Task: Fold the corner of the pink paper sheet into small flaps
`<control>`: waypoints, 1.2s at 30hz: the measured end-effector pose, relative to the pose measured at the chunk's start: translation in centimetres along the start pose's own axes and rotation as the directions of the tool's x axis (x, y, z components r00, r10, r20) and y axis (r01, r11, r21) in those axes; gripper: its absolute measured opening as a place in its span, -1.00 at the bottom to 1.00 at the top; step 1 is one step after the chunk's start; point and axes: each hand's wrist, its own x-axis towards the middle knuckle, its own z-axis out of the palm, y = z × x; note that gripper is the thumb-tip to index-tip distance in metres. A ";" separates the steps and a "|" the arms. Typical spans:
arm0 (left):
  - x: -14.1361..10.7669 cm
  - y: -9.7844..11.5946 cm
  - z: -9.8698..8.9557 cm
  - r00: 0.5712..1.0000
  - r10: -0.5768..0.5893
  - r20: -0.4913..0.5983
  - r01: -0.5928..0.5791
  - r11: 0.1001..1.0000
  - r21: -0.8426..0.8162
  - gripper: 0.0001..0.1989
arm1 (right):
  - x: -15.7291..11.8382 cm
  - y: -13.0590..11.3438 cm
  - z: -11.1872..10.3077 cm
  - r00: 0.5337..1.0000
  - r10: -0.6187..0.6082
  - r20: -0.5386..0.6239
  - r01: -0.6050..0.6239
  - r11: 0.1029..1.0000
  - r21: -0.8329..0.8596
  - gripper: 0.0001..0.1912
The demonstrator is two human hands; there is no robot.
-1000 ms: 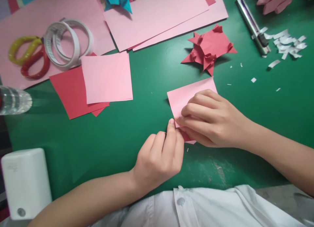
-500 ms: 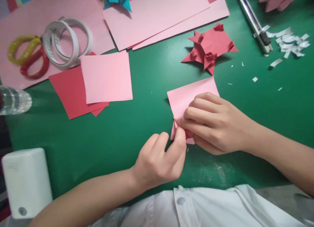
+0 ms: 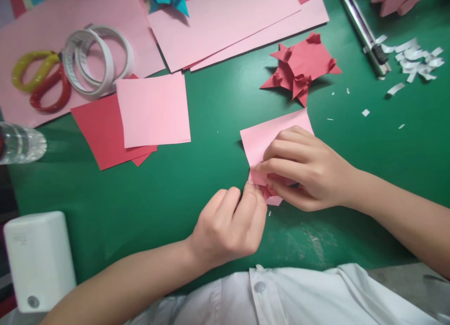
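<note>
Near the middle of the green counter (image 3: 197, 184), toward its near edge, a pink paper sheet (image 3: 263, 135) is being folded. Head view: the right hand (image 3: 305, 173) is laid over the sheet's near part, fingers curled and pressing it to the counter. The left hand (image 3: 230, 224) is closed in a pinch on the sheet's crumpled near-left corner, where a red underside shows. Just beyond the sheet a folded red paper figure (image 3: 300, 67) is set. Toward the left edge a pink square (image 3: 153, 109) lies over red squares (image 3: 101, 130), with tape rolls (image 3: 96, 60) beyond them. At the far right corner a cutter (image 3: 365, 34) lies beside white paper scraps (image 3: 413, 58). A white box (image 3: 38, 259) stands at the near left corner.
</note>
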 end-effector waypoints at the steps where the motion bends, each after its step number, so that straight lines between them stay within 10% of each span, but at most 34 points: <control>1: 0.0 0.0 0.0 1.000 0.000 0.002 0.000 1.000 0.002 -0.85 | 0.0 0.0 -0.1 1.000 0.012 0.006 -0.012 1.000 0.008 -0.85; 18: 0.1 -0.2 0.1 1.000 -0.014 0.015 0.014 1.000 0.015 -0.91 | 0.0 0.6 -0.9 0.989 0.039 0.146 -0.069 0.976 0.205 -0.88; 36: 0.1 0.0 -0.1 1.000 0.006 0.016 -0.006 1.000 0.019 -0.94 | 0.1 0.6 -0.6 0.999 0.000 0.034 -0.007 0.980 0.199 -0.91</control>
